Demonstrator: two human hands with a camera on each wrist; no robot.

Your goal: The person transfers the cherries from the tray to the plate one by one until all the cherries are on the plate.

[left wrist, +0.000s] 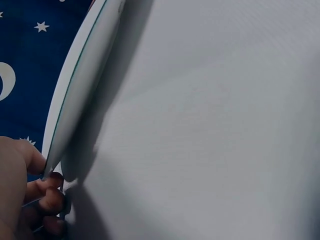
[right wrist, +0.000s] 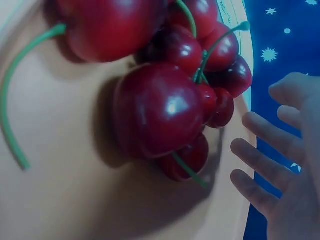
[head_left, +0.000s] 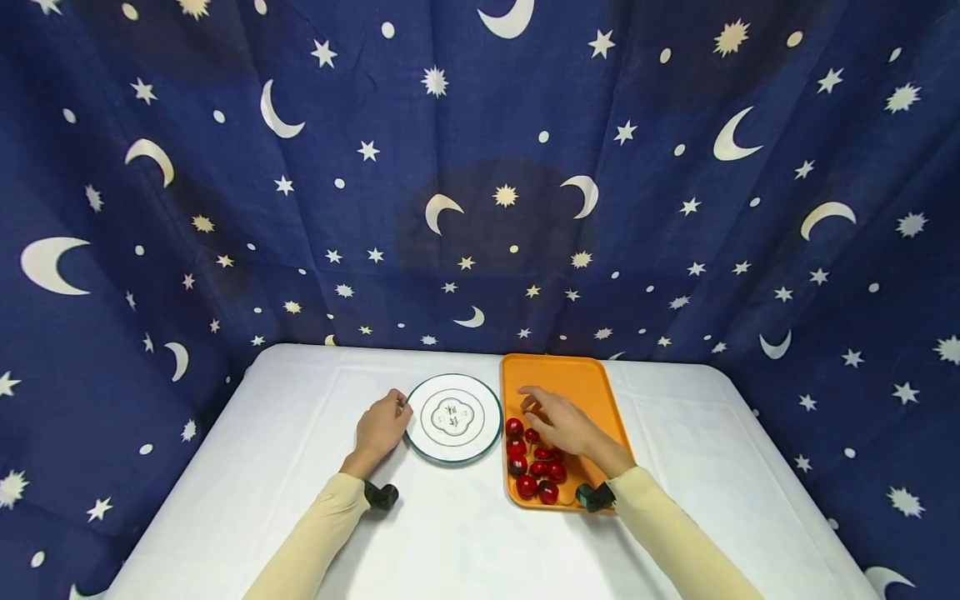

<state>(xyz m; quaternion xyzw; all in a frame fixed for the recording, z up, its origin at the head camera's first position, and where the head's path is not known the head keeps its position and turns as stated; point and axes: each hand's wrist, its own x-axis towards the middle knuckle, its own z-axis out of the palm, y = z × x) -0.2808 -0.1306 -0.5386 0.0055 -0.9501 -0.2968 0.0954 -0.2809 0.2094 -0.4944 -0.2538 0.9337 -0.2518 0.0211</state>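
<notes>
A round white plate (head_left: 480, 437) with a dark green rim and a printed centre lies on the table. My left hand (head_left: 381, 429) pinches its left edge between thumb and curled fingers; the left wrist view shows the thumb on the rim of the plate (left wrist: 82, 80). Over the orange tray (head_left: 573, 379), my right hand (head_left: 562, 423) hovers with fingers spread and loosely bent, holding nothing. Below it, red cherries (head_left: 527, 486) with green stems cluster in the tray's near left part. In the right wrist view, the fingers (right wrist: 265, 192) are apart from the cherries (right wrist: 157, 110).
A white cloth covers the table (head_left: 442, 542). The tray stands just right of the plate. Behind the table hangs a dark blue curtain (head_left: 480, 108) with moons and stars. A black wrist camera (head_left: 381, 497) sits on the left wrist, another (head_left: 595, 497) on the right.
</notes>
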